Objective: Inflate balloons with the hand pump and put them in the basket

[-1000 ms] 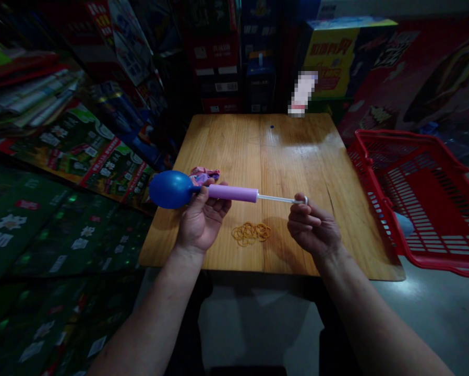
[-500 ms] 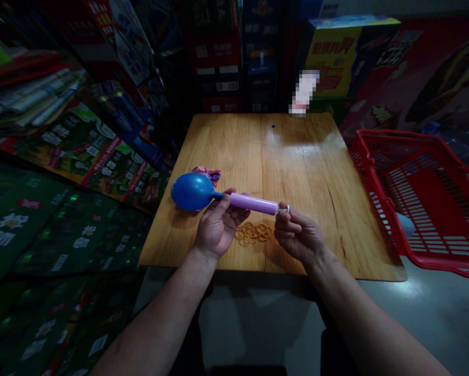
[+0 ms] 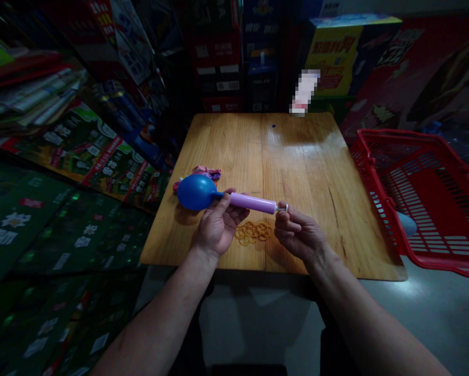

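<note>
A blue balloon (image 3: 197,192), partly inflated, sits on the nozzle end of a lilac hand pump (image 3: 253,202). My left hand (image 3: 218,222) is closed around the pump's nozzle end and the balloon's neck, thumb on top. At the other end, my right hand (image 3: 299,232) grips the pump's white handle (image 3: 281,208), which is pushed close to the barrel. Below the pump, a pile of tan rubber bands (image 3: 253,233) lies on the wooden table (image 3: 297,172). Several limp balloons (image 3: 211,172), pink, purple and orange, lie behind the blue one, which partly hides them.
A red shopping basket (image 3: 418,209) stands against the table's right side. Green cartons (image 3: 34,219) are stacked at the left, with papers (image 3: 34,96) above. Boxes (image 3: 332,57) line the back. A small dark blue dot (image 3: 273,126) is on the far tabletop.
The blue balloon looks smaller and rounder, its far end drawn in toward my left hand. More of the limp balloons behind it shows. Both hands stay almost in place.
</note>
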A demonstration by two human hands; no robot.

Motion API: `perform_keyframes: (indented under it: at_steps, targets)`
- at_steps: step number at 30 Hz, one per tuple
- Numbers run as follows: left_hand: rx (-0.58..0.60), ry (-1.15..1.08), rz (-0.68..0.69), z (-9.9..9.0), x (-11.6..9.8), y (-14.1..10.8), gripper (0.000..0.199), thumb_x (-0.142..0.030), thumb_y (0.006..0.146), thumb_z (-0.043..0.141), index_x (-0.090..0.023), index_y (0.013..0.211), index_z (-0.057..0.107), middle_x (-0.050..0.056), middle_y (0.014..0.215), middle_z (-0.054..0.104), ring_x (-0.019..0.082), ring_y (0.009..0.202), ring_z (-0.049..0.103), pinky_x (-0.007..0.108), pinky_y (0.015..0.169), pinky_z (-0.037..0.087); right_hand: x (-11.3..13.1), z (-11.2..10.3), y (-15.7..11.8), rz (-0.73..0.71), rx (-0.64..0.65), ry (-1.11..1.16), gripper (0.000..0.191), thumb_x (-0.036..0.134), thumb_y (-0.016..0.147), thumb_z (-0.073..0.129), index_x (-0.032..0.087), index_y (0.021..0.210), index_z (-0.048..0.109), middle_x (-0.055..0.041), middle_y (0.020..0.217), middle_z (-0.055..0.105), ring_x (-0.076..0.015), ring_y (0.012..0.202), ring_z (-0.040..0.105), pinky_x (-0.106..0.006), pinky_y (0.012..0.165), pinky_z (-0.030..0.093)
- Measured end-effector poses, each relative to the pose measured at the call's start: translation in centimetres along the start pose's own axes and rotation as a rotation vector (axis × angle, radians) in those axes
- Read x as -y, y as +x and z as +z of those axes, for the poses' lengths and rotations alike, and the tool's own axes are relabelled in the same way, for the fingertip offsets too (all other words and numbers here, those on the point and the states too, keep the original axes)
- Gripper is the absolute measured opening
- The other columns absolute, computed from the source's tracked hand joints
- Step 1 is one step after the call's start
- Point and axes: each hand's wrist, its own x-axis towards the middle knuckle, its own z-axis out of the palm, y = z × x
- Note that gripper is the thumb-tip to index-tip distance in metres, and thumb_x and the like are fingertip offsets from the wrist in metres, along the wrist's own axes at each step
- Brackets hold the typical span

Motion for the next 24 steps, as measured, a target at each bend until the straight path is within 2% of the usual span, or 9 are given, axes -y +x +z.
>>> perform_keyframes:
  at_steps: [6,8,11,14,17,20,22,24]
  targets:
    - [-0.008,0.006,0.115,-0.4,-2.5,0.7,0.024,-0.035,0.091,0.069,-0.023,0.111,0.070,0.008,0.110,0.076,0.022,0.107,0.070,0.039,0.096,0.054,2.8,0.4,-1.0,-0.089,0.008,0.002,0.011,0.010,0.090,0.061,0.017,0.097,0.065,0.0064,0.070,0.064,0.0007,0.042,0.042,-0.010,0.046,0.040]
    - [0.006,0.005,0.108,-0.4,-2.2,0.5,0.024,-0.034,0.092,0.068,-0.024,0.114,0.068,0.008,0.114,0.075,0.023,0.109,0.069,0.041,0.097,0.054,2.5,0.1,-0.9,-0.082,-0.014,0.004,0.012,0.009,0.089,0.062,0.018,0.097,0.065,0.0056,0.072,0.067,-0.0002,0.046,0.046,-0.011,0.048,0.044]
    - [0.030,0.006,0.032,0.0,-0.7,0.0,0.024,-0.034,0.092,0.067,-0.024,0.115,0.067,0.009,0.116,0.074,0.025,0.110,0.069,0.046,0.098,0.053,1.0,-0.3,-0.3,-0.031,-0.048,-0.008,0.014,0.011,0.085,0.068,0.017,0.098,0.065,0.0032,0.077,0.070,-0.0021,0.051,0.053,-0.013,0.052,0.047]
    - [0.027,0.003,0.002,0.5,0.3,-0.3,0.023,-0.033,0.092,0.068,-0.023,0.113,0.068,0.010,0.112,0.075,0.023,0.107,0.070,0.042,0.095,0.054,0.3,-0.1,0.0,-0.009,-0.050,-0.015,0.015,0.012,0.084,0.070,0.017,0.097,0.066,0.0031,0.075,0.069,-0.0020,0.049,0.050,-0.013,0.050,0.046]
    - [0.018,0.007,0.028,0.4,-0.6,0.0,0.021,-0.033,0.092,0.067,-0.022,0.110,0.069,0.010,0.109,0.076,0.022,0.103,0.071,0.038,0.091,0.056,1.5,0.5,-0.5,-0.028,-0.061,-0.056,0.011,0.011,0.085,0.067,0.017,0.095,0.067,0.0047,0.070,0.065,-0.0016,0.045,0.046,-0.013,0.046,0.043]
    - [-0.016,0.019,0.112,-0.1,-2.1,0.5,0.022,-0.035,0.091,0.068,-0.023,0.110,0.070,0.009,0.108,0.076,0.022,0.103,0.071,0.036,0.090,0.056,2.8,0.6,-1.2,-0.094,-0.067,-0.077,0.010,0.012,0.088,0.063,0.018,0.094,0.066,0.0068,0.068,0.062,-0.0008,0.042,0.041,-0.012,0.045,0.040]
    - [-0.023,0.028,0.143,-0.4,-2.3,0.6,0.025,-0.036,0.091,0.069,-0.023,0.111,0.069,0.009,0.110,0.075,0.022,0.104,0.071,0.036,0.089,0.056,2.7,0.4,-1.3,-0.110,-0.053,-0.067,0.010,0.012,0.088,0.063,0.019,0.095,0.066,0.0072,0.069,0.063,-0.0002,0.042,0.040,-0.011,0.045,0.039]
    - [-0.002,0.034,0.108,-0.4,-1.7,0.4,0.026,-0.037,0.090,0.069,-0.023,0.112,0.069,0.009,0.110,0.075,0.022,0.102,0.071,0.037,0.089,0.056,1.9,0.1,-1.1,-0.074,-0.040,-0.058,0.011,0.012,0.087,0.065,0.018,0.096,0.066,0.0062,0.071,0.065,-0.0003,0.043,0.042,-0.011,0.046,0.041]
